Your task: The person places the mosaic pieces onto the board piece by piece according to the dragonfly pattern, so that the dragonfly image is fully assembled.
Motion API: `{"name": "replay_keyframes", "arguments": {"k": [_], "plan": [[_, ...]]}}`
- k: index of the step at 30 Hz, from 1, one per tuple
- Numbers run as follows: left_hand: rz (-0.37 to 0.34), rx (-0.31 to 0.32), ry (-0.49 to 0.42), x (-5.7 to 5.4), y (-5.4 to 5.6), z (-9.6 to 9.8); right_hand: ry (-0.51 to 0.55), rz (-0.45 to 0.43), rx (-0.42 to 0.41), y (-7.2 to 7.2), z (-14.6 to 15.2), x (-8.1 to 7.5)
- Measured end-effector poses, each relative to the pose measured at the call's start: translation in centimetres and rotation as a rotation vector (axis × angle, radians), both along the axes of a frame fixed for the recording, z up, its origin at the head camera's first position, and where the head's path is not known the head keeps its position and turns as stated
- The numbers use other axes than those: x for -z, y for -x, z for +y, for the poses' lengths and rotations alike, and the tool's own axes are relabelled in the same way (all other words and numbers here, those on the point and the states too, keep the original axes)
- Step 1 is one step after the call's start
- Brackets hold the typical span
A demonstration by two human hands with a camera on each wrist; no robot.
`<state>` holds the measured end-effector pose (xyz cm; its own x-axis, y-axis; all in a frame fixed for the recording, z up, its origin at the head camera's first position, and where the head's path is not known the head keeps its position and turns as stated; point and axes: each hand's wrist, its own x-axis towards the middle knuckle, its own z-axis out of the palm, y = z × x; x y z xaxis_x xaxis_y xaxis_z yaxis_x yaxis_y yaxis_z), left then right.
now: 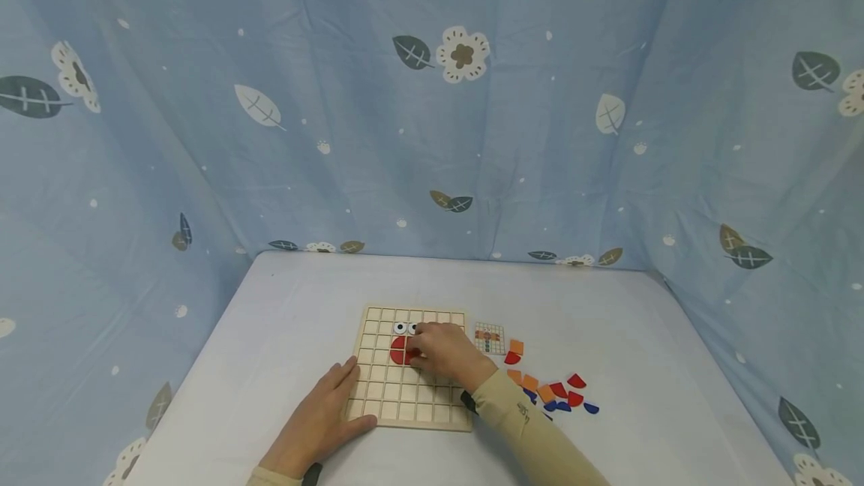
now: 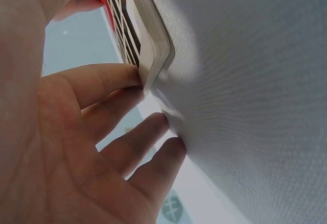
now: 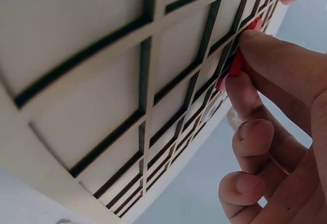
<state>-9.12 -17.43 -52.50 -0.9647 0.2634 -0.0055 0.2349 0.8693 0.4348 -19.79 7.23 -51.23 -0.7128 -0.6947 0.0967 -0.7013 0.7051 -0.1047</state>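
A light wooden grid board (image 1: 408,392) lies on the table. My left hand (image 1: 320,415) steadies it at the near left corner, its extended fingers along the left edge and the thumb at the near edge. In the left wrist view the fingertips touch the board's corner (image 2: 156,45). Over the upper middle of the grid, my right hand (image 1: 445,351) pinches a red quarter-circle piece (image 3: 236,63) between thumb and index finger. Red pieces (image 1: 397,351) sit in cells beside it. Just above them are two eye tiles (image 1: 400,328), one partly hidden by the right hand.
Right of the board lies a small pattern card (image 1: 489,338). Loose orange squares (image 1: 529,382), red quarter-circles (image 1: 576,381) and blue rounded pieces (image 1: 591,408) are scattered to the right, some hidden by the right sleeve. A blue patterned curtain (image 1: 378,133) surrounds the white table (image 1: 304,298).
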Motion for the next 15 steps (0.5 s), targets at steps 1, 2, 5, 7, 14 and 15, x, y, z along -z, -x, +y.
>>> {"name": "replay_keyframes", "arguments": {"k": [1, 2, 5, 7, 14, 15], "plan": [[-0.002, 0.000, -0.001, -0.01, -0.01, 0.02, 0.004, 0.003, 0.000, -0.04, 0.01, -0.02], [-0.004, 0.001, -0.001, -0.02, -0.01, 0.04, 0.009, 0.006, -0.001, -0.07, 0.02, -0.01], [-0.001, 0.002, -0.003, -0.04, 0.00, 0.04, 0.030, 0.014, -0.008, -0.09, 0.03, 0.04], [0.004, 0.005, -0.005, -0.02, 0.03, 0.02, 0.039, 0.016, -0.011, -0.10, 0.03, 0.03], [0.009, 0.006, -0.007, 0.13, 0.11, -0.05, 0.053, 0.012, -0.014, -0.10, -0.06, -0.04], [0.007, 0.005, -0.007, 0.15, 0.13, -0.05, 0.052, 0.015, -0.015, -0.09, -0.07, -0.05]]}}
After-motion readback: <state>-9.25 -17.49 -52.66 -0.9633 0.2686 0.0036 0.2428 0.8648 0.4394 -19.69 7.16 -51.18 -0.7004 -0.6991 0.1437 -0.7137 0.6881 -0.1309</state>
